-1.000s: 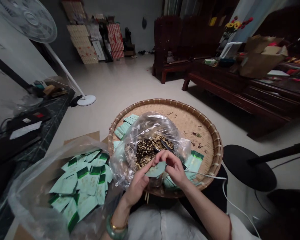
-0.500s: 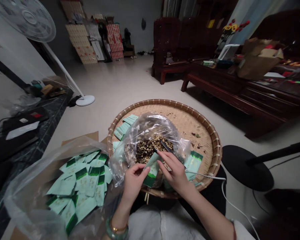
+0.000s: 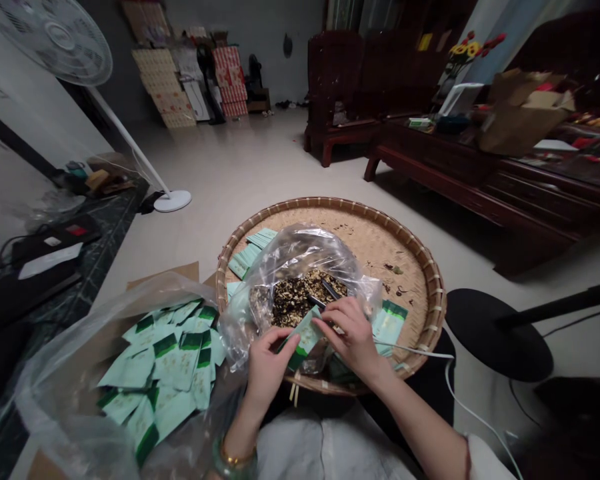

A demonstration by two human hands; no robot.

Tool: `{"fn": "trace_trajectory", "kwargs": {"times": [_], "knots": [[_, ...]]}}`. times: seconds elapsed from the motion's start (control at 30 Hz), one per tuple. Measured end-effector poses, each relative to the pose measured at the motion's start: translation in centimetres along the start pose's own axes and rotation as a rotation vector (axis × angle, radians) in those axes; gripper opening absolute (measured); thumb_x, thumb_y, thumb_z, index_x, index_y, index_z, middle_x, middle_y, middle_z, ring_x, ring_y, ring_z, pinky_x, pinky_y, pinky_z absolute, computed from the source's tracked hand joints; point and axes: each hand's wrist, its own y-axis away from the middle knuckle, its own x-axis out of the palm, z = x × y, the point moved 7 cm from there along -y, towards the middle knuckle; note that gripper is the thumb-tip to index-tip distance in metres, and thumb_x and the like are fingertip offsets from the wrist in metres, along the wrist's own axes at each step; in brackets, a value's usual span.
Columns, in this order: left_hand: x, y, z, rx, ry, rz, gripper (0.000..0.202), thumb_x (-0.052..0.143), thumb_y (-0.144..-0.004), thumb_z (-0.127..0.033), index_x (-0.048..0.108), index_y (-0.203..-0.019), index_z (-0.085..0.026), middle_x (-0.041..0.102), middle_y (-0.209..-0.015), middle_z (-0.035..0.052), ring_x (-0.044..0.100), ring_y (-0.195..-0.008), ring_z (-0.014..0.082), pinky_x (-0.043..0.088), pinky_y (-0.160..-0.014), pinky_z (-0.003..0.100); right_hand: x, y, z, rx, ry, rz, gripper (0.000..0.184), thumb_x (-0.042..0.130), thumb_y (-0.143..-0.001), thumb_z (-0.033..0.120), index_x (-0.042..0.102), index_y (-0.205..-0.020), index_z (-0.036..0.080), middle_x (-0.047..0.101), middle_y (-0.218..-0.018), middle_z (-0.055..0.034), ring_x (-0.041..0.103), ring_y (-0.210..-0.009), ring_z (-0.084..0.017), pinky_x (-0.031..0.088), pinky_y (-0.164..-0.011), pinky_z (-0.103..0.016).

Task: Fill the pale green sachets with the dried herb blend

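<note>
My left hand (image 3: pixel 269 363) pinches the lower end of a small green packet (image 3: pixel 303 337) over the near rim of a round woven tray (image 3: pixel 410 253). My right hand (image 3: pixel 350 333) grips the packet's upper edge, with a thin dark tool (image 3: pixel 330 291) sticking out past its fingers. Just beyond the hands, a clear plastic bag (image 3: pixel 300 257) lies open on the tray with dark dried bits (image 3: pixel 295 300) in it. More green packets lie on the tray at the left (image 3: pixel 250 253) and the right (image 3: pixel 387 320).
A big clear bag with several green packets (image 3: pixel 165 363) sits at my left. A standing fan (image 3: pixel 55 40) is at the far left, dark wooden furniture (image 3: pixel 430 133) at the right. A black round stand base (image 3: pixel 495 333) and a white cable (image 3: pixel 450 393) lie right of the tray.
The packet went from lying flat between my hands to standing on a slant with its green band downward. My right hand shifted a little to the packet's top edge.
</note>
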Motion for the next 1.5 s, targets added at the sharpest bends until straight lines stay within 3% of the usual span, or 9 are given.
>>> {"fn": "trace_trajectory", "kwargs": {"times": [0.13,0.33,0.53,0.77,0.93,1.13,1.3,1.43,1.5], "knots": [[-0.9,-0.3,0.3,0.011,0.007,-0.086,0.010,0.074,-0.064,-0.030,0.075,-0.069,-0.020,0.073,-0.070,0.0031,0.065,-0.069,0.0208,0.052,-0.069,0.030,0.8,0.1,-0.5,0.085,-0.226,0.145,0.012,0.057,-0.087,0.021,0.069,-0.088,0.021,0.068,-0.081,-0.0061,0.061,-0.076,-0.019,0.051,-0.070,-0.034],[-1.1,-0.4,0.8,0.007,-0.026,-0.046,0.009,0.072,-0.065,-0.030,0.075,-0.067,-0.021,0.075,-0.071,0.0038,0.068,-0.070,0.0222,0.053,-0.070,0.032,4.9,2.3,-2.5,0.572,-0.531,0.520,0.024,0.064,-0.081,0.040,0.072,-0.083,0.017,0.070,-0.076,-0.0020,0.063,-0.070,-0.017,0.051,-0.067,-0.028],[-1.3,-0.6,1.5,0.002,-0.102,0.049,0.022,0.062,-0.079,-0.032,0.074,-0.094,-0.020,0.075,-0.098,0.0078,0.068,-0.094,0.0255,0.051,-0.088,0.038,5.9,3.2,-3.5,0.678,-0.640,0.563,0.039,0.052,-0.086,0.053,0.065,-0.081,0.016,0.064,-0.075,-0.0015,0.055,-0.061,-0.013,0.049,-0.057,-0.025],[-0.3,1.4,-2.4,0.603,-0.678,0.009,0.042,0.058,-0.085,-0.022,0.058,-0.127,-0.022,0.056,-0.134,0.0130,0.047,-0.122,0.0331,0.034,-0.103,0.052,6.1,3.4,-3.9,0.679,-0.614,0.667,0.046,0.045,-0.088,0.058,0.061,-0.079,0.017,0.057,-0.066,0.0004,0.053,-0.060,-0.013,0.047,-0.057,-0.024],[2.0,2.2,-2.7,0.760,-0.884,0.162,0.058,0.056,-0.084,-0.013,0.041,-0.139,-0.018,0.057,-0.132,0.0145,0.050,-0.112,0.0308,0.042,-0.093,0.050,5.8,2.7,-2.7,0.505,-0.467,0.670,0.047,0.035,-0.094,0.054,0.060,-0.081,0.016,0.058,-0.072,-0.0002,0.050,-0.066,-0.014,0.044,-0.065,-0.026],[1.4,1.3,-3.1,0.704,-0.670,0.108,0.050,0.059,-0.077,-0.009,0.052,-0.125,-0.019,0.066,-0.111,0.0099,0.056,-0.101,0.0256,0.050,-0.088,0.044,4.6,1.5,-1.1,0.479,-0.543,0.696,0.049,0.037,-0.093,0.056,0.063,-0.080,0.016,0.064,-0.078,-0.0032,0.057,-0.074,-0.017,0.047,-0.074,-0.032],[-0.5,0.4,-2.9,0.532,-0.565,0.005,0.036,0.062,-0.073,-0.015,0.059,-0.109,-0.019,0.066,-0.102,0.0079,0.061,-0.094,0.0234,0.054,-0.077,0.037,2.3,-0.1,-3.0,0.637,-0.728,0.404,0.040,0.037,-0.095,0.047,0.064,-0.095,0.018,0.068,-0.092,-0.0072,0.065,-0.089,-0.019,0.053,-0.078,-0.035],[-2.0,-0.3,-1.3,0.362,-0.415,-0.035,0.038,0.063,-0.073,-0.021,0.058,-0.110,-0.017,0.066,-0.102,0.0083,0.065,-0.087,0.0201,0.055,-0.075,0.032,3.5,1.1,-4.6,0.492,-0.251,0.651,0.020,0.051,-0.087,0.022,0.063,-0.103,0.017,0.069,-0.098,-0.0091,0.065,-0.092,-0.022,0.051,-0.084,-0.038],[-2.3,-0.4,-0.5,0.307,-0.355,-0.030,0.041,0.064,-0.072,-0.023,0.057,-0.112,-0.016,0.066,-0.102,0.0084,0.066,-0.086,0.0198,0.056,-0.075,0.032,4.4,1.9,-4.9,0.360,-0.051,0.769,0.035,0.057,-0.079,0.012,0.060,-0.113,0.014,0.064,-0.114,-0.0132,0.059,-0.108,-0.026,0.045,-0.095,-0.040]]}}
